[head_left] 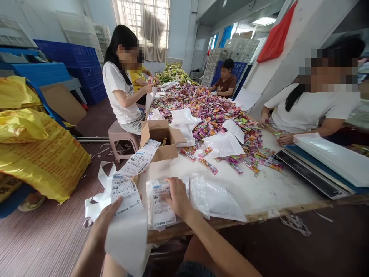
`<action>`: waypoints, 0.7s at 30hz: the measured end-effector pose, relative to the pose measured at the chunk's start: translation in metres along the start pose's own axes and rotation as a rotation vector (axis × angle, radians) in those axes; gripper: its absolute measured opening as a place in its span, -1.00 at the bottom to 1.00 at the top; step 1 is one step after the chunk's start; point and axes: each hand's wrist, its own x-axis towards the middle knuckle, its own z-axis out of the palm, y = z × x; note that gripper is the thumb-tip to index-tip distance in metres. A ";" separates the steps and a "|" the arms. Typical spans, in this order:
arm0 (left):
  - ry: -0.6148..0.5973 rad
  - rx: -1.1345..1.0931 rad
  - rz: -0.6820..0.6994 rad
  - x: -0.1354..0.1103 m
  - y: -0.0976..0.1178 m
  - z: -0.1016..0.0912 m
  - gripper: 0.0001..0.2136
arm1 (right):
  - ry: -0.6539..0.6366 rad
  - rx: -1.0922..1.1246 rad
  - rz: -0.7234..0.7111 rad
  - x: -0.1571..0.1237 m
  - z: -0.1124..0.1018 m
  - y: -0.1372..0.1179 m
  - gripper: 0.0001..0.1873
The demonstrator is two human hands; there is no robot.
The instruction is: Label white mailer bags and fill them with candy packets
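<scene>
Lying under right hand (179, 201): labelled parcel (161, 217) | left hand (106, 216): label strip (127, 192)

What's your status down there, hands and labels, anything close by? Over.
Left grip holding label strip. Right grip spread on labelled white packet. More white packaging close on its right, open cardboard box beyond.

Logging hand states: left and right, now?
Left hand: holding the label strip by its edge.
Right hand: open, on the labelled white package.
</scene>
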 end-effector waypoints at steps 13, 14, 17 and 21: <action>-0.520 0.273 0.383 -0.026 -0.029 0.026 -0.68 | -0.183 0.555 -0.055 -0.040 -0.042 -0.030 -0.28; -0.559 0.331 0.397 -0.025 -0.031 0.027 -0.76 | -0.127 0.558 -0.079 -0.043 -0.046 -0.034 -0.38; -0.611 0.315 0.301 -0.024 -0.038 0.032 -0.79 | 0.033 0.398 -0.182 -0.054 -0.046 -0.040 -0.72; -0.307 -0.038 0.087 -0.024 -0.044 0.052 -0.67 | -0.003 0.224 -0.367 -0.067 -0.041 -0.046 -0.72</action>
